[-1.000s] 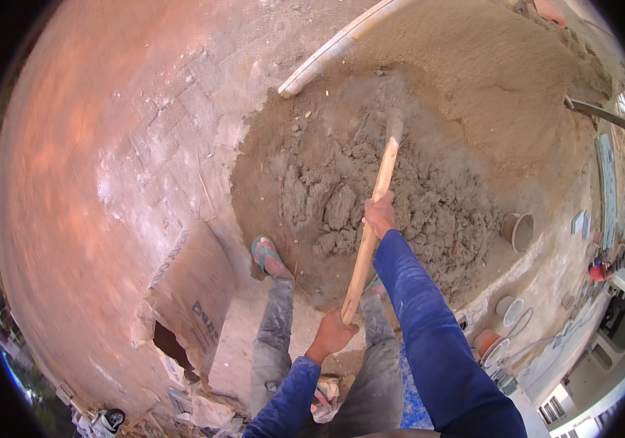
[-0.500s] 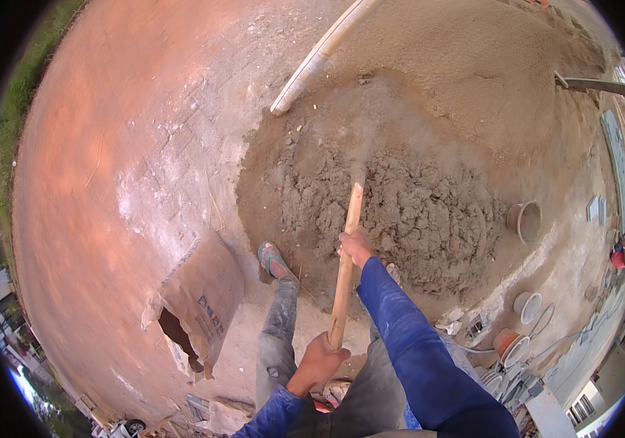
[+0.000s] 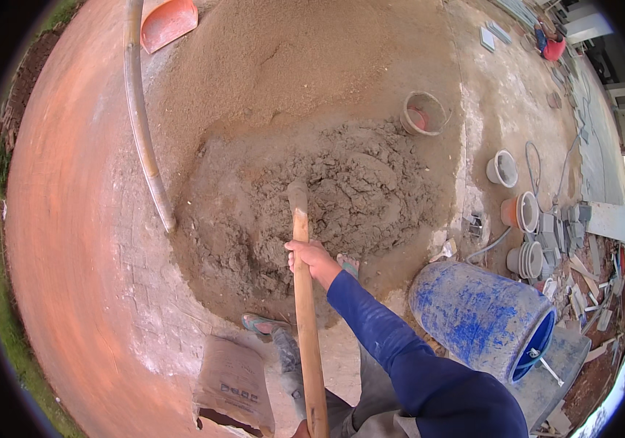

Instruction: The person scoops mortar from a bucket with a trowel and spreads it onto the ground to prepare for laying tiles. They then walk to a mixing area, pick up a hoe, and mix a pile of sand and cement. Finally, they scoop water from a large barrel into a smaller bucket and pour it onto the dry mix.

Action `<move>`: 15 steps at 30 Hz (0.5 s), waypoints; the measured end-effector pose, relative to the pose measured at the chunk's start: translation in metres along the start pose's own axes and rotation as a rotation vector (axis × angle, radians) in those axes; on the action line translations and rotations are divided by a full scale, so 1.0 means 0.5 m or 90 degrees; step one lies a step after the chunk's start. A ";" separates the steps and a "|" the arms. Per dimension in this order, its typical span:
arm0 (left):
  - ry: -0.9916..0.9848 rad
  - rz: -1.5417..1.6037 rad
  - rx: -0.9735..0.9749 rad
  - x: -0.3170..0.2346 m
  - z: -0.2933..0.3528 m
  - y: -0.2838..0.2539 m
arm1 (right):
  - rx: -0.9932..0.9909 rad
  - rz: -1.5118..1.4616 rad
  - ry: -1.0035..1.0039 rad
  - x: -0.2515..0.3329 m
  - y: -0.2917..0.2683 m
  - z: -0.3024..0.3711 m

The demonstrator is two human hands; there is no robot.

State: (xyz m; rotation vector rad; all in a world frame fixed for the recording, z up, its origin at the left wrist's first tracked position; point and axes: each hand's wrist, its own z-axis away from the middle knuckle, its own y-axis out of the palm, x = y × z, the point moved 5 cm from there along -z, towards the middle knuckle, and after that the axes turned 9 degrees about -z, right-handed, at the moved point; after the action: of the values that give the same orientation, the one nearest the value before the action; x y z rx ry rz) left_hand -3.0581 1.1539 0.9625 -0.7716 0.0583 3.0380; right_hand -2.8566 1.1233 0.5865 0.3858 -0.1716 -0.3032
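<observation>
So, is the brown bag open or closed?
Open: the bag shows a dark gap along its ragged edge near the picture's bottom.

Around the mortar (image 3: 371, 190), a sand heap (image 3: 276, 58) is seen on the far side, a pole (image 3: 140, 120) left, a sack (image 3: 234, 376) near left, a barrel (image 3: 466, 310) near right.

Right hand (image 3: 314, 260) wrapped around upper wooden handle (image 3: 308, 328), right arm (image 3: 407, 350) extended from handle's right, left hand (image 3: 302, 431) low at handle's left edge, mostly cropped, grip unclear
</observation>
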 end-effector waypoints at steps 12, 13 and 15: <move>0.019 -0.466 -0.040 0.579 -0.461 -0.130 | -0.125 -0.150 -0.222 0.052 -0.260 0.009; 0.037 -0.513 -0.062 0.616 -0.560 -0.140 | -0.142 -0.163 -0.235 0.070 -0.274 -0.029; -0.005 -0.509 -0.128 0.678 -0.676 -0.150 | -0.094 -0.183 -0.262 0.109 -0.248 -0.027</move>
State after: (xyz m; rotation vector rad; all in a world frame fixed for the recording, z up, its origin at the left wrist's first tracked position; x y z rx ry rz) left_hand -3.1937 1.2151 0.5013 -0.5917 -0.4469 2.2978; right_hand -2.8342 1.0007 0.5312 0.1970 -0.4968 -0.6755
